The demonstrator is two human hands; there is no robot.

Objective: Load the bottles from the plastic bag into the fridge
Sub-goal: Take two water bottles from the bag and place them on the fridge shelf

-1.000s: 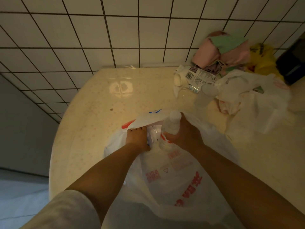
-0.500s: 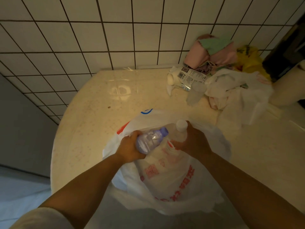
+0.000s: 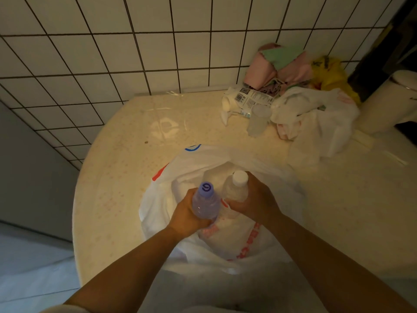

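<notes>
Head view: both hands are over the open bag [image 3: 158,199] on the counter [image 3: 108,177].
Left hand [image 3: 187,218]: fingers wrapped tight round the blue-cap bottle [image 3: 205,203], gripping its body low down, cap pointing up at the camera.
Blue-cap bottle: clear, upright, held just above the bag's mouth, right beside the other bottle.
Right hand [image 3: 257,199]: closed around the white-cap bottle [image 3: 235,187], fingers curled on its far side, cap poking up past the knuckles.
White-cap bottle: clear, upright, lower part in the bag's opening; whether it touches the plastic, can't tell.
Bag: white with red print, mouth spread wide, sitting near the counter's front edge.
Back right: a heap of cloths [image 3: 279,64], crumpled bags [image 3: 316,114] and a lying packet [image 3: 246,100], well apart from the hands.
Wall [image 3: 112,41]: white tiles, dark grout.
</notes>
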